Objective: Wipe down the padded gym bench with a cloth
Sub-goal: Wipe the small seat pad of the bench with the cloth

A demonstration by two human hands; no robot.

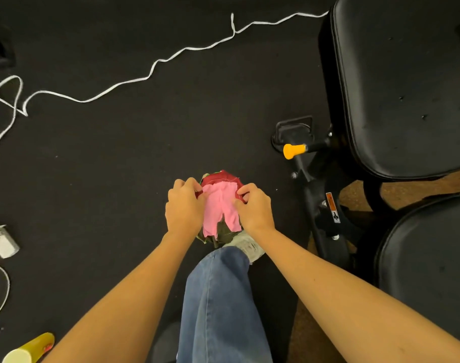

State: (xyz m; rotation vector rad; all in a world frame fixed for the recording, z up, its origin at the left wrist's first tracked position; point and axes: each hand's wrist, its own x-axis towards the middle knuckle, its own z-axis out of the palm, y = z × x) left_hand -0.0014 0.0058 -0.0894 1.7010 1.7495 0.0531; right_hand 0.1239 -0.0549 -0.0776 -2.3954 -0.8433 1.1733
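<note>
A patchwork cloth [219, 205], pink in the middle with dark red and green pieces, hangs in front of me above the dark floor. My left hand [184, 206] pinches its left edge and my right hand [255, 209] pinches its right edge, fingers curled into the fabric. The padded gym bench stands to the right: its long black back pad [404, 85] and a rounded black seat pad [428, 265] below it. Both hands are to the left of the bench and apart from it.
The bench's black frame carries a yellow-tipped adjustment pin [293, 151]. A white cord [150, 72] snakes across the floor to a white plug block [3, 242] at the left. A yellow bottle [29, 348] lies at the bottom left. My jeans leg [218, 305] and shoe are below the cloth.
</note>
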